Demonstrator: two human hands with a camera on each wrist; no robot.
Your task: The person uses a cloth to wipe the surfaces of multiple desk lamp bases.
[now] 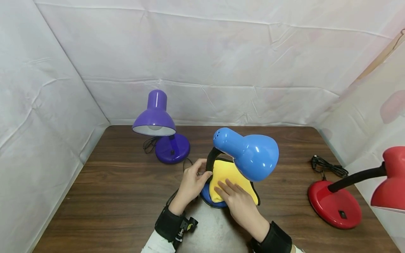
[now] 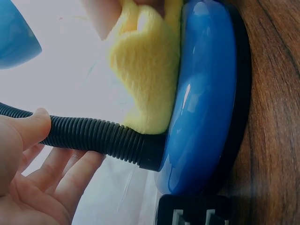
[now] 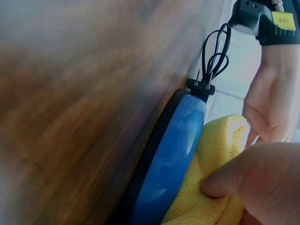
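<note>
Pressing yellow cloth (image 1: pixel 232 175) flat: right hand (image 1: pixel 235 200); left wrist view alone shows left hand (image 2: pixel 33 173) fingers curled round neck (image 2: pixel 93 136).

A dark wooden table (image 1: pixel 110 196) stands enclosed by creased white sheeting (image 1: pixel 205 63), seemingly cloth, evenly lit.

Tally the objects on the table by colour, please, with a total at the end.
Blue: 1, the blue lamp, neck held by the left hand
Purple: 1, the purple lamp
Red: 1, the red lamp
Yellow: 1, the yellow cloth under the right hand
Total: 4
</note>
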